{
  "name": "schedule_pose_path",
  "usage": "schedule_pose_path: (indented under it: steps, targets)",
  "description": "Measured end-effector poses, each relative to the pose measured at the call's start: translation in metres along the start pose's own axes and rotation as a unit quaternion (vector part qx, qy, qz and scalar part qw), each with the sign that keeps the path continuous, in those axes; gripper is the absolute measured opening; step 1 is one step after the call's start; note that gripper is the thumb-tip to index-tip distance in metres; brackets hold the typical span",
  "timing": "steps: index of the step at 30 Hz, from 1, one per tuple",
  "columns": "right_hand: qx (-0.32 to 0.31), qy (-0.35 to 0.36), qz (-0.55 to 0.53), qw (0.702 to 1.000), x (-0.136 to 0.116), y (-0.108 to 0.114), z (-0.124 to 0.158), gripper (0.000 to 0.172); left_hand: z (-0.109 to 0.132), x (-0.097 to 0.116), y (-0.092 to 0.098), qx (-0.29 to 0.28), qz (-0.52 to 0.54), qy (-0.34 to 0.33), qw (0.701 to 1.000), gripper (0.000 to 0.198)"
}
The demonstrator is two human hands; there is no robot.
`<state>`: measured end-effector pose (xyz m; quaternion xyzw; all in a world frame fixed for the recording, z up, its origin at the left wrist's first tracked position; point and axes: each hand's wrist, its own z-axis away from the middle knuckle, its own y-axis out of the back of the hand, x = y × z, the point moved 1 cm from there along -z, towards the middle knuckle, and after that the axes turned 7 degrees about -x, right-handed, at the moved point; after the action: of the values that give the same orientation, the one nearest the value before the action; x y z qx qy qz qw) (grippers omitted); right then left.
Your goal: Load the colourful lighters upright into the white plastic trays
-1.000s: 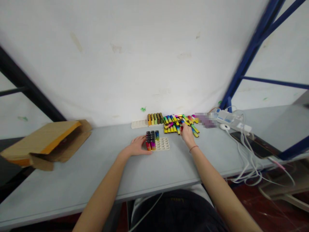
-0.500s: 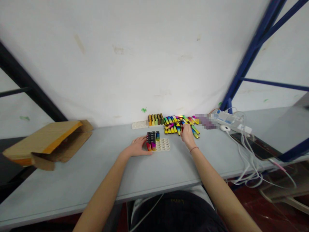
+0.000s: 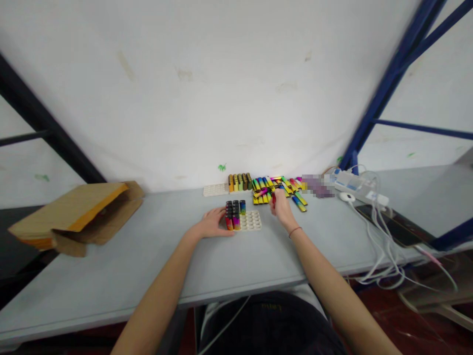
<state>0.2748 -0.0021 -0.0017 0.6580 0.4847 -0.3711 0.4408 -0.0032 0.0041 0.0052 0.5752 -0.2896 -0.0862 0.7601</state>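
Several lighters (image 3: 232, 214) with black tops and bright coloured bodies stand upright in the left part of a white tray with round holes (image 3: 252, 221). My left hand (image 3: 211, 224) grips this tray at its left end, thumb along the front and fingers behind. My right hand (image 3: 281, 209) is closed around a red lighter (image 3: 274, 198), held up between thumb and fingers, most of it hidden. It is right of the tray, in front of a pile of loose lighters (image 3: 262, 199) with shiny yellow, green and blue bodies.
Behind stand another block of upright lighters (image 3: 239, 182) and a second white holed tray (image 3: 216, 190). An opened cardboard box (image 3: 74, 212) lies at the left. On the right are a power strip (image 3: 360, 186), white cables (image 3: 379, 246) and a dark phone-like slab (image 3: 388, 226).
My right hand has drawn back from the pile, moving slightly left and nearer, with a red lighter now showing in its fingers. My left hand stays at the tray.
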Motion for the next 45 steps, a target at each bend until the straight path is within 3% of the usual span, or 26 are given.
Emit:
schedule_pose_path:
  steps: [4, 9, 15, 18, 26, 33, 35, 37, 41, 43, 45]
  targets:
    - [-0.043, 0.039, -0.027, 0.998, -0.012, -0.014, 0.008, 0.026, -0.001, -0.001, -0.001, 0.008, -0.003, 0.003, 1.000, 0.096]
    - [-0.054, 0.139, -0.009, 0.989, -0.020, -0.027, 0.014, 0.030, 0.000, -0.002, -0.001, 0.002, -0.006, 0.003, 1.000, 0.095]
    - [-0.115, 0.129, 0.002, 0.985, -0.015, -0.035, 0.017, 0.030, 0.001, 0.000, -0.001, 0.015, 0.009, -0.004, 1.000, 0.095]
    - [-0.143, 0.156, 0.049, 0.976, -0.015, -0.037, 0.020, 0.028, 0.000, -0.001, -0.001, 0.012, 0.002, -0.005, 1.000, 0.094]
    - [-0.135, 0.210, 0.182, 0.951, -0.021, -0.041, 0.024, 0.020, -0.001, -0.004, -0.003, 0.014, -0.008, -0.002, 1.000, 0.094]
    - [-0.130, 0.238, 0.201, 0.941, -0.024, -0.036, 0.019, 0.030, 0.000, -0.003, -0.002, 0.009, -0.002, -0.003, 1.000, 0.094]
    - [-0.087, 0.201, 0.221, 0.950, -0.022, -0.023, 0.013, 0.031, 0.000, -0.003, -0.001, 0.005, -0.001, -0.003, 1.000, 0.095]
    - [-0.019, 0.109, 0.280, 0.954, -0.017, -0.004, 0.006, 0.034, 0.000, -0.002, -0.001, 0.000, 0.000, -0.001, 1.000, 0.097]
    - [0.059, -0.151, 0.445, 0.881, -0.003, 0.040, 0.001, 0.035, 0.000, -0.002, 0.000, 0.001, 0.007, 0.000, 1.000, 0.096]
    - [0.061, -0.225, 0.476, 0.848, 0.001, 0.055, 0.003, 0.035, -0.001, -0.002, 0.000, 0.000, 0.009, -0.003, 1.000, 0.095]
    - [0.052, -0.258, 0.486, 0.833, 0.003, 0.062, 0.004, 0.035, -0.001, -0.003, 0.000, -0.003, 0.009, -0.005, 1.000, 0.094]
